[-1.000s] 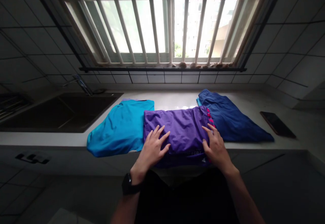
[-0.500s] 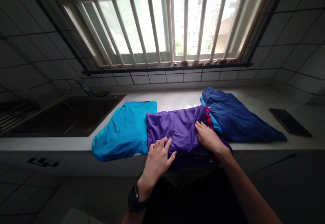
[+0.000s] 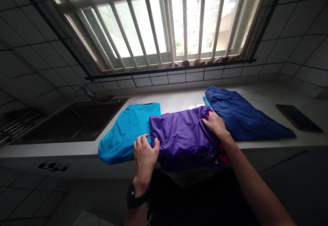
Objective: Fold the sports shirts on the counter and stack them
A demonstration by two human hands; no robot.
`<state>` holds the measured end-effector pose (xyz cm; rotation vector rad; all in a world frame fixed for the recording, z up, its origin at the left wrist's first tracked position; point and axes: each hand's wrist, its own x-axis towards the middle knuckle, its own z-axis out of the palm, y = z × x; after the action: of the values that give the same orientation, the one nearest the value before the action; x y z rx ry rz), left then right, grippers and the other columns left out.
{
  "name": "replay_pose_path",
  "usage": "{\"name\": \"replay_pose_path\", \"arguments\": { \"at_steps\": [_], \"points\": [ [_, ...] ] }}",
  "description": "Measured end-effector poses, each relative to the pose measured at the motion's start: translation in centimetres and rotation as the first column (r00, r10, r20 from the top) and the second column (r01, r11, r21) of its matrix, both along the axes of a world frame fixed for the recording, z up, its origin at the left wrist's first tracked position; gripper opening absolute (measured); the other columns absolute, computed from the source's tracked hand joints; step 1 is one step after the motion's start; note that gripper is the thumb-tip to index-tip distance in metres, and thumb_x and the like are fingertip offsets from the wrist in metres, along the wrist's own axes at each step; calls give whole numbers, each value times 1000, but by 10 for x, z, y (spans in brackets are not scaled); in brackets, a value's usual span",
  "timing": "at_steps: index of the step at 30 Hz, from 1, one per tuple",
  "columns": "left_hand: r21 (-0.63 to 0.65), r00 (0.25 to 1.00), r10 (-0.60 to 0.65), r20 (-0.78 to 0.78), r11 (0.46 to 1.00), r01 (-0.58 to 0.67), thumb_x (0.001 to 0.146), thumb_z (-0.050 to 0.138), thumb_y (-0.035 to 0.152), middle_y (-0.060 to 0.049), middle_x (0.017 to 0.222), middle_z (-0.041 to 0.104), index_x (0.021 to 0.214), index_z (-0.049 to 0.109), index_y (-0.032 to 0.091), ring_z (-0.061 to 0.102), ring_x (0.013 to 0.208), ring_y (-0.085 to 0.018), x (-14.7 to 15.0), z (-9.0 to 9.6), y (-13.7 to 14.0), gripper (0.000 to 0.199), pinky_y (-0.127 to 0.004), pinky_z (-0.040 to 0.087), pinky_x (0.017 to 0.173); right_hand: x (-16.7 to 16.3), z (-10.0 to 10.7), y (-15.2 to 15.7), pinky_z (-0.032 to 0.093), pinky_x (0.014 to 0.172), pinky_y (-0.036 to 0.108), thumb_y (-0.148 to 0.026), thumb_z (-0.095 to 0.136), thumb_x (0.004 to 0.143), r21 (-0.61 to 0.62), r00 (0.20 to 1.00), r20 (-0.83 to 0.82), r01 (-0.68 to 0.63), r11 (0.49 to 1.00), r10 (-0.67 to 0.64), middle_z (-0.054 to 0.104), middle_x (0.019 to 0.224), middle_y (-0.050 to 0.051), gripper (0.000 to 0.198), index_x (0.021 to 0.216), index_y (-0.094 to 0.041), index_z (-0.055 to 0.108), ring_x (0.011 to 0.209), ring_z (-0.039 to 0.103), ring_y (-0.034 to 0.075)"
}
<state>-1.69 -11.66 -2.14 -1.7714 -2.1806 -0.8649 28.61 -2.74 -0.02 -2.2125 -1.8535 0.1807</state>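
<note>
A folded purple shirt (image 3: 183, 133) with white "2024" print upside down and red parts at its right side lies at the counter's front, its lower edge hanging over. My right hand (image 3: 216, 123) closes its fingers on the shirt's upper right edge, where some red shows. At the opposite side, my left hand (image 3: 145, 152) has its thumb apart from the fingers; it rests by the shirt's left edge, over the bright blue garment (image 3: 128, 130). That blue garment lies flat, partly under the purple one. Dark blue folded clothing (image 3: 243, 116) lies to the right.
The white counter (image 3: 176, 96) runs below a barred window (image 3: 153, 28). On the left are a dark sink (image 3: 69, 122) and a faucet (image 3: 89, 93). A phone (image 3: 298, 117) lies at the right. Small stones or shells (image 3: 197, 62) line the sill.
My left hand has slid left, off the middle of the purple shirt to its left edge. My right hand has moved up and right and now grips the upper right edge.
</note>
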Motion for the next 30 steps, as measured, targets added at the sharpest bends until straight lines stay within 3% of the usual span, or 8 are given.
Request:
{"name": "replay_pose_path", "arguments": {
  "at_steps": [5,9,16,19,21,23,26,30],
  "points": [
    [-263,983,-124,137,952,156,88,67,27,-17,111,74,124,59,13,70,108,-33,-3,28,40,39,-44,54,96,-4,1,-11,51,87,32,-30,52,101,-11,999,-39,-28,1000,27,75,119,18,32,124,-13,66,110,72,30],
    [-162,938,-216,270,950,266,84,57,8,-10,102,75,115,60,19,74,94,-25,-4,41,62,33,-35,56,87,3,-2,-37,49,80,30,-28,55,99,16,992,-106,-62,998,64,77,108,15,26,119,-16,65,103,74,28],
    [-99,891,-437,124,888,449,77,52,-1,-9,95,73,112,64,15,70,92,-24,15,90,148,40,-35,55,90,8,-22,-110,45,66,29,-34,62,95,44,953,-299,55,998,-39,76,87,9,29,119,-18,59,83,75,27],
    [-137,821,-567,67,810,571,80,50,-2,-9,101,73,119,64,15,69,95,-23,49,111,187,45,-34,55,92,3,-23,-134,44,63,29,-41,66,92,-30,933,-360,-7,1000,-4,76,79,8,21,96,-20,65,77,75,27],
    [-145,806,-592,-17,799,583,84,47,-3,-12,113,71,125,62,15,68,102,-22,73,119,199,48,-34,53,96,2,-16,-145,44,60,29,-53,62,95,-131,906,-422,-96,987,32,72,66,7,40,69,-23,63,68,73,25],
    [-177,812,-569,-130,819,546,86,45,-3,-15,129,65,130,61,15,66,111,-23,90,123,195,50,-34,52,99,3,-3,-151,44,59,29,-64,50,99,-169,864,-502,-152,974,48,67,53,5,62,52,-24,56,55,68,21],
    [-310,800,-550,-240,824,474,89,50,3,-17,137,60,126,64,14,64,117,-25,93,120,164,40,-32,52,98,11,15,-145,49,65,30,-62,38,103,5,838,-537,-115,993,99,69,55,5,67,53,-24,62,56,68,20],
    [-461,856,-476,-201,817,346,96,60,31,-16,120,70,117,69,15,68,111,-29,59,99,96,27,-33,54,92,18,20,-104,54,97,34,-37,45,103,217,885,-371,-212,953,282,80,115,10,37,106,-22,78,108,74,26]
  ]
}}
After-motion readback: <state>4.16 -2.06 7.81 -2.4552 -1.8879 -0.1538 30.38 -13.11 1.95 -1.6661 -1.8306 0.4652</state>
